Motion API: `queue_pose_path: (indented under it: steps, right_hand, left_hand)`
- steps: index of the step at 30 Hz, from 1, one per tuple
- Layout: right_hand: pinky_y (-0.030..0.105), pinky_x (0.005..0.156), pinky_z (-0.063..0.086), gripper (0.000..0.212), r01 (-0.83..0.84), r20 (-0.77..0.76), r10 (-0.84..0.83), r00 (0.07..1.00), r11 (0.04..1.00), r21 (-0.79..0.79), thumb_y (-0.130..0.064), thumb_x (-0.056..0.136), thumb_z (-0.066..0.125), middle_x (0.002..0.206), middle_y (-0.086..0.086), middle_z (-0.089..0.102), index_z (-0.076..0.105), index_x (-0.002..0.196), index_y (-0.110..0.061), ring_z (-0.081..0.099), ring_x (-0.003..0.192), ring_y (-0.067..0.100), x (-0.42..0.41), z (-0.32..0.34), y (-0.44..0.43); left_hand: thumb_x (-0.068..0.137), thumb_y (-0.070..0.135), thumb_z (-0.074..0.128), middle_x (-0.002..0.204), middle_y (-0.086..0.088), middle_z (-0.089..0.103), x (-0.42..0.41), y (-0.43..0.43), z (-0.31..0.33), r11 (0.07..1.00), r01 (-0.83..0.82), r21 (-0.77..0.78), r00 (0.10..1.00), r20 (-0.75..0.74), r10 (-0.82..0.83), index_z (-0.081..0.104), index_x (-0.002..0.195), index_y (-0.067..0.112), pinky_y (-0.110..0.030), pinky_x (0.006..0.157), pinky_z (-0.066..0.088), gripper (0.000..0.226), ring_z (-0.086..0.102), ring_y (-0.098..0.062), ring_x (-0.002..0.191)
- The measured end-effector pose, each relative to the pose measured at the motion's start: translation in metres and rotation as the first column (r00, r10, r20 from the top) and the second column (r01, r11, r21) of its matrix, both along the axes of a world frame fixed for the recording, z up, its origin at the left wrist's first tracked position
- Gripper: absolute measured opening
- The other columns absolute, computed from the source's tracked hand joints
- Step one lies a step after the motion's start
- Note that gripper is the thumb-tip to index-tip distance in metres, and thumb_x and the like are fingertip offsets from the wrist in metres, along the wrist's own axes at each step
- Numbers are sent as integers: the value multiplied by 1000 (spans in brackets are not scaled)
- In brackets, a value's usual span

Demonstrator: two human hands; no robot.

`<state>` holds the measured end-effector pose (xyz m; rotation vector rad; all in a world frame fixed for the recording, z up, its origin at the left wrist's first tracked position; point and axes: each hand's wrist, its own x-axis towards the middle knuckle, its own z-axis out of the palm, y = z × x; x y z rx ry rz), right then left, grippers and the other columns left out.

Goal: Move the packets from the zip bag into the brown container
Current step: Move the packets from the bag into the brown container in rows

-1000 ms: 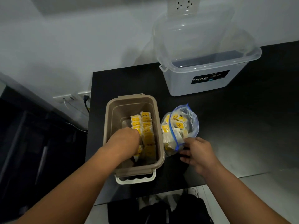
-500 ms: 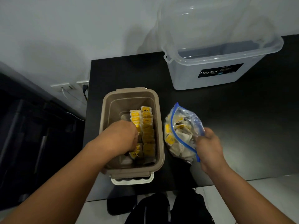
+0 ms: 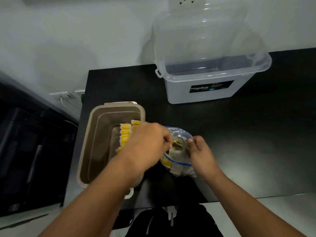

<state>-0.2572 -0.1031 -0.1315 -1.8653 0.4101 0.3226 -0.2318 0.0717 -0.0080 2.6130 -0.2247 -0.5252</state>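
Observation:
The brown container (image 3: 95,134) stands on the black table at the left, with a row of yellow-labelled packets (image 3: 124,134) inside it. Just right of it lies the clear zip bag (image 3: 179,166) with a blue seal, holding several packets. My left hand (image 3: 148,144) reaches across the container's right rim into the bag's mouth, its fingers curled at a packet (image 3: 176,143) there. My right hand (image 3: 201,153) pinches the bag's right edge and holds the mouth apart.
A large clear storage box (image 3: 210,89) with a black label stands at the back of the black table (image 3: 256,142), against the white wall. A dark cabinet (image 3: 30,142) is to the left; wall sockets (image 3: 66,95) sit behind the table's left edge.
My left hand has left the brown container and moved right into the mouth of the zip bag. My right hand keeps its hold on the bag's edge.

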Motion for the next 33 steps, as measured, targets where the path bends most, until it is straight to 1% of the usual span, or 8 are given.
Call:
queue_pose_path:
  steps: [5, 12, 17, 19, 23, 25, 29, 33]
  right_hand:
    - [28, 63, 42, 24, -68, -20, 69, 997, 997, 28, -33, 111, 42, 80, -4, 59, 54, 94, -21, 54, 72, 11, 8, -3, -14]
    - [32, 70, 44, 26, -118, -49, 123, 991, 989, 84, -27, 111, 43, 82, -2, 59, 58, 92, -17, 53, 74, 11, 20, -4, -23]
    - [30, 66, 41, 26, -149, -51, 155, 987, 984, 99, -26, 111, 43, 80, -2, 59, 57, 90, -18, 53, 72, 10, 29, -2, -26]
    - [31, 67, 42, 26, -142, -67, 150, 986, 984, 112, -27, 111, 43, 81, -1, 59, 58, 93, -15, 54, 74, 12, 33, -1, -27]
    - [44, 81, 52, 25, -106, -91, 119, 989, 985, 135, -28, 110, 45, 89, 5, 64, 59, 95, -13, 60, 84, 19, 40, -2, -25]
    - [48, 87, 54, 26, -107, -105, 122, 987, 985, 134, -29, 110, 45, 93, 8, 66, 60, 98, -12, 63, 87, 21, 42, 0, -24]
    - [52, 92, 55, 26, -95, -107, 109, 988, 988, 125, -30, 110, 46, 98, 10, 68, 61, 99, -12, 66, 94, 26, 46, 2, -22]
    - [54, 95, 57, 25, -61, -136, 80, 988, 988, 139, -33, 109, 46, 103, 11, 69, 62, 100, -15, 68, 101, 29, 46, 5, -20]
  left_hand:
    - [94, 29, 62, 104, 3, 72, 4, -43, -41, 980, 32, 198, 999, 30, -38, 73, 110, 33, -36, 87, 55, 20, 67, -21, 100]
    - [94, 33, 60, 103, 4, 70, 5, -62, -67, 956, 13, 293, 992, 117, -49, 71, 110, 38, -31, 79, 53, 20, 68, -18, 96]
    - [92, 38, 64, 94, 9, 69, 5, -56, -69, 981, -53, 186, 980, 196, 15, 74, 96, 32, -28, 75, 53, 12, 65, -9, 86]
    - [90, 36, 69, 90, 12, 70, 6, -51, -63, 991, -112, 78, 974, 206, 94, 74, 92, 31, -24, 74, 53, 8, 64, -4, 81]
    - [91, 31, 70, 81, 15, 68, 8, -42, -48, 946, -273, -174, 939, 165, 301, 70, 92, 30, -21, 68, 53, 2, 63, 0, 72]
    - [91, 26, 68, 76, 14, 63, 9, -37, -44, 921, -305, -241, 925, 155, 347, 64, 96, 32, -24, 65, 52, 9, 60, -3, 64]
    - [93, 17, 66, 58, 15, 54, 11, -30, -32, 904, -310, -295, 924, 133, 360, 69, 92, 30, -15, 55, 41, 13, 52, -3, 52]
    - [93, 21, 70, 62, 21, 64, 11, -14, -13, 896, -332, -294, 925, 82, 370, 77, 101, 27, -9, 61, 44, 12, 60, 4, 58]
